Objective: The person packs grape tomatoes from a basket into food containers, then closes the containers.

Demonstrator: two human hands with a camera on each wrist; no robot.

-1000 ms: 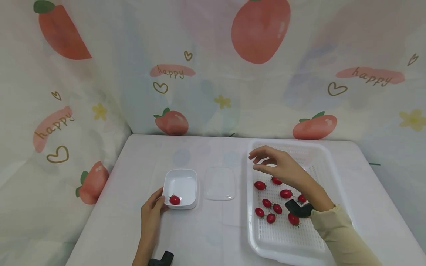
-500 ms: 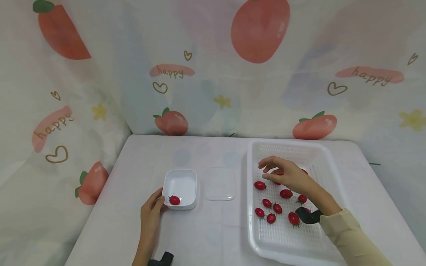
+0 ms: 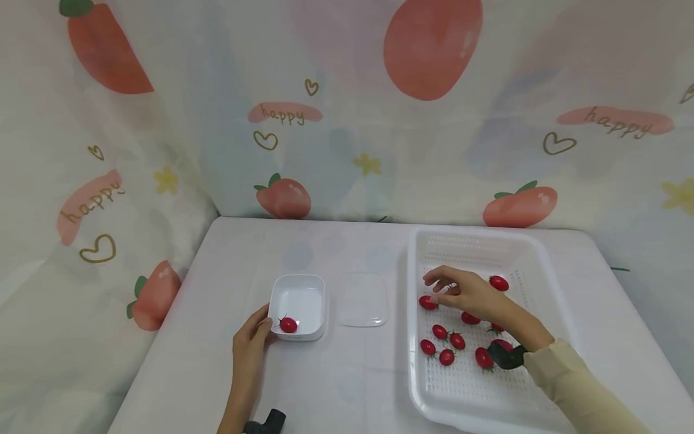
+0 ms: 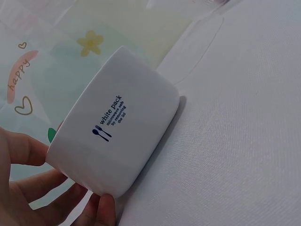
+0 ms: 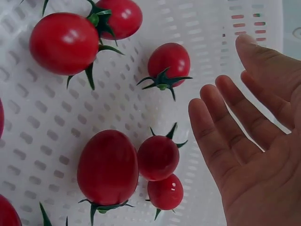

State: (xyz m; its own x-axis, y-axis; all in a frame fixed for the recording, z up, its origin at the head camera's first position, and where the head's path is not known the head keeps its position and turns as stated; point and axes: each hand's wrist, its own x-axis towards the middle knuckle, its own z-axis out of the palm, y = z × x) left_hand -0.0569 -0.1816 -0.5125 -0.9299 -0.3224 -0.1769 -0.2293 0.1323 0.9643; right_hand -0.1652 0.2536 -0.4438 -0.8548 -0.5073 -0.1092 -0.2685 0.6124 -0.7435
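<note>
In the head view my left hand (image 3: 252, 343) holds a small square white plastic food container (image 3: 311, 289) by its left corner. One red cherry tomato (image 3: 288, 325) lies inside, near the front. The left wrist view shows my fingertips against the wall of the container (image 4: 141, 89), which bears dark blue print. My right hand (image 3: 474, 294) hovers low over a white perforated basket (image 3: 412, 374), among several cherry tomatoes (image 3: 457, 342) with green stems. In the right wrist view, the fingers of this hand (image 5: 263, 150) are loosely extended, with a tomato (image 5: 170, 63) close by but apart from them.
A clear, flat plastic lid (image 3: 362, 299) lies between the container and the basket. The table (image 3: 336, 386) has a white cloth. Behind and to the left hang fruit-patterned cloth walls (image 3: 347, 132).
My right hand has come from above the basket's left rim to the right and lower, down among the tomatoes. The left hand and container keep their place; the head view shifts slightly.
</note>
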